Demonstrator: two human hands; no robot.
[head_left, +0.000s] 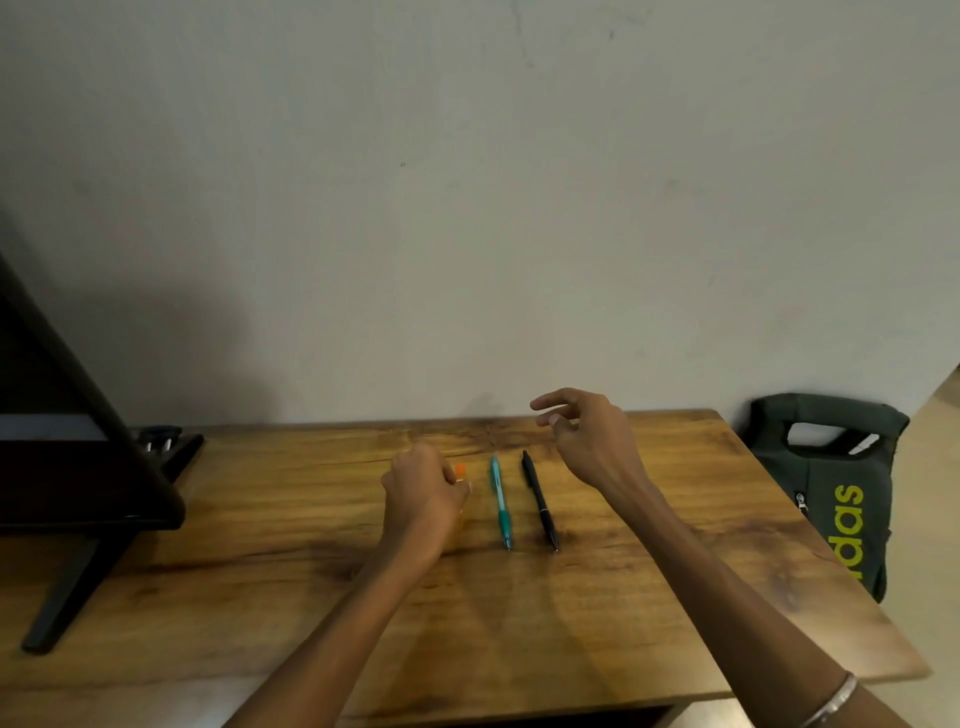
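Observation:
A teal pen (500, 501) and a black pen (540, 500) lie side by side on the wooden table (649, 597), tips toward me. Just left of them my left hand (423, 491) curls its fingers round an orange pen (460, 472); only the pen's orange top end shows plainly past my fingers. My right hand (584, 434) hovers above the table behind the black pen, fingers loosely curved, holding nothing.
A dark monitor (67, 431) on a slanted stand (67, 592) takes up the table's left side. Small dark items (158, 439) sit behind it by the wall. A dark bag (836, 488) with yellow lettering stands on the floor off the right edge.

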